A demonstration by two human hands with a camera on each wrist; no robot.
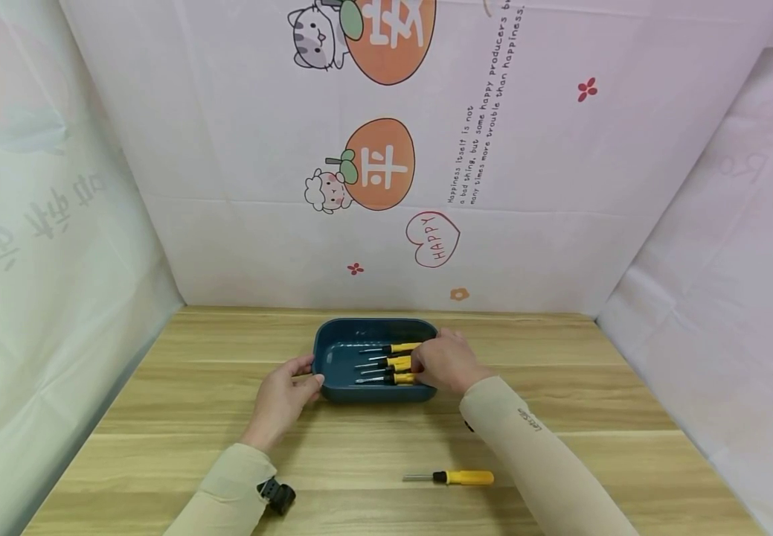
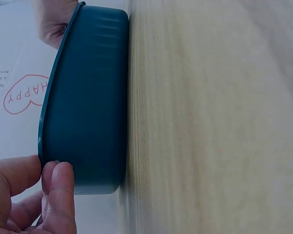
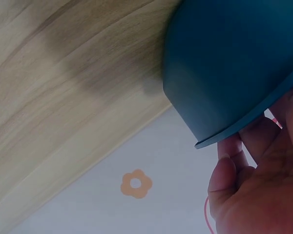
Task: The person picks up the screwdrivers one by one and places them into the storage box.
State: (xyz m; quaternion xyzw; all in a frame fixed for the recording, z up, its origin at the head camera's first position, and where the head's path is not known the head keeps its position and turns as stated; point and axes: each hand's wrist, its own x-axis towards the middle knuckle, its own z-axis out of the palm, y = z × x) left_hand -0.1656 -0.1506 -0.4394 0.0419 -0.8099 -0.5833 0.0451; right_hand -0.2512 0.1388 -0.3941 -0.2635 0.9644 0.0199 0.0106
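A dark teal plastic box [image 1: 346, 394] with a rolled rim rests on the table. Inside lie several screwdrivers [image 1: 396, 363] with yellow-and-black handles, their metal shafts toward the left. My left hand [image 1: 282, 394] pinches the box's left end, thumb and fingers at the rim; the left wrist view shows this grip on the box wall [image 2: 88, 107]. Over the right end my right hand [image 1: 449, 361] reaches in, its curled fingers gripping a screwdriver by the handle and hiding the handle ends. From the right wrist, some fingers [image 3: 222, 175] show just outside the rim.
One more screwdriver [image 1: 469, 477], yellow-handled, lies on the wooden table [image 1: 359, 454] in front of the box, near my right sleeve. A printed white cloth [image 1: 259, 246] stands behind the table's back edge, with pale cloth at both sides.
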